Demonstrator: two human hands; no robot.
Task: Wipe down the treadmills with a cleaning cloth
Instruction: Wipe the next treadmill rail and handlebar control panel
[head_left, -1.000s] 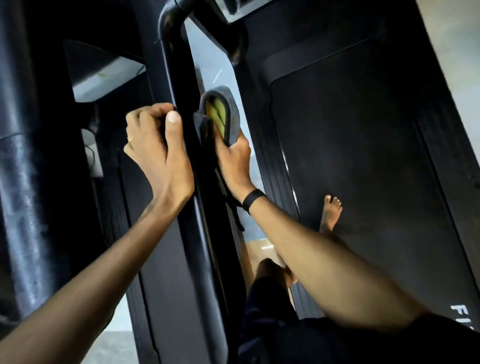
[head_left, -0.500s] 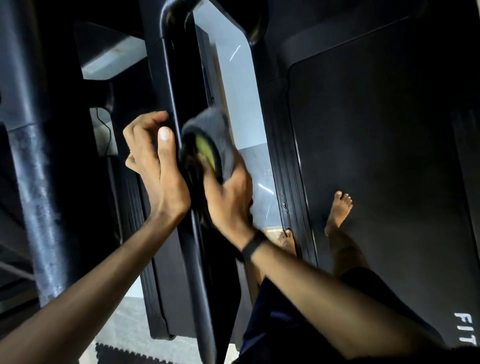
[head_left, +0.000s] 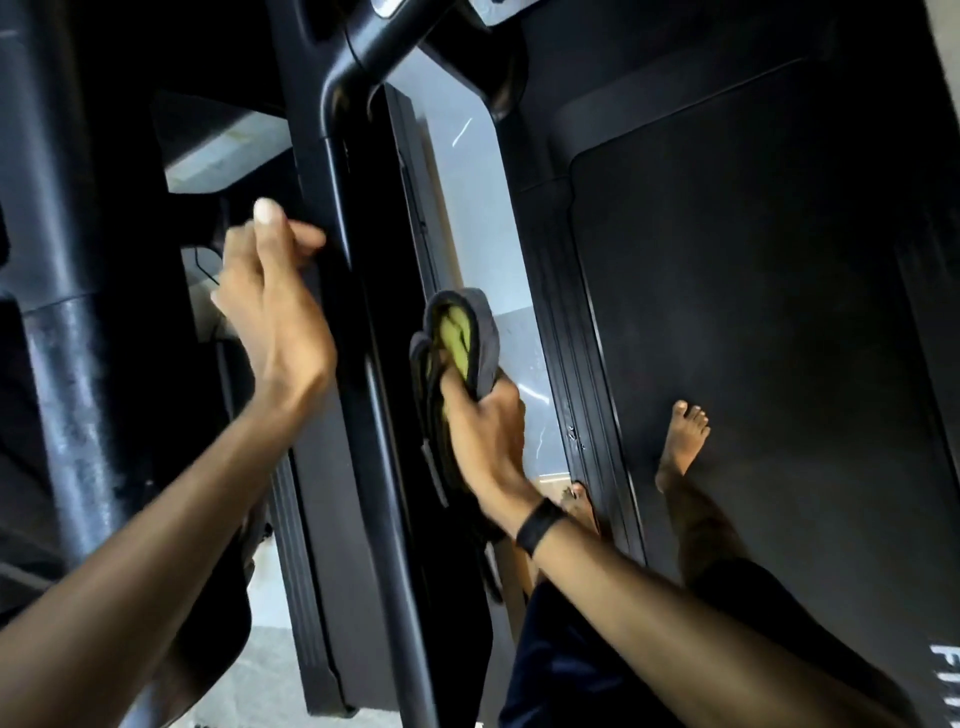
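Note:
A black treadmill handrail (head_left: 384, 467) runs from the top centre down to the bottom of the view. My right hand (head_left: 483, 431) grips a folded grey and yellow-green cleaning cloth (head_left: 460, 338) just right of the rail, at mid-height. My left hand (head_left: 275, 306) hovers just left of the rail, blurred, fingers loosely curled with the thumb up, holding nothing. The treadmill's black belt (head_left: 753, 338) fills the right side.
My bare right foot (head_left: 683, 441) stands on the belt; the other foot (head_left: 582, 499) is on the floor strip between the rail and the ribbed side rail (head_left: 576, 364). A thick black post (head_left: 67, 364) of a neighbouring machine stands at left.
My left hand has let go of the rail and come off to its left. My right hand with the cloth has slid down the rail.

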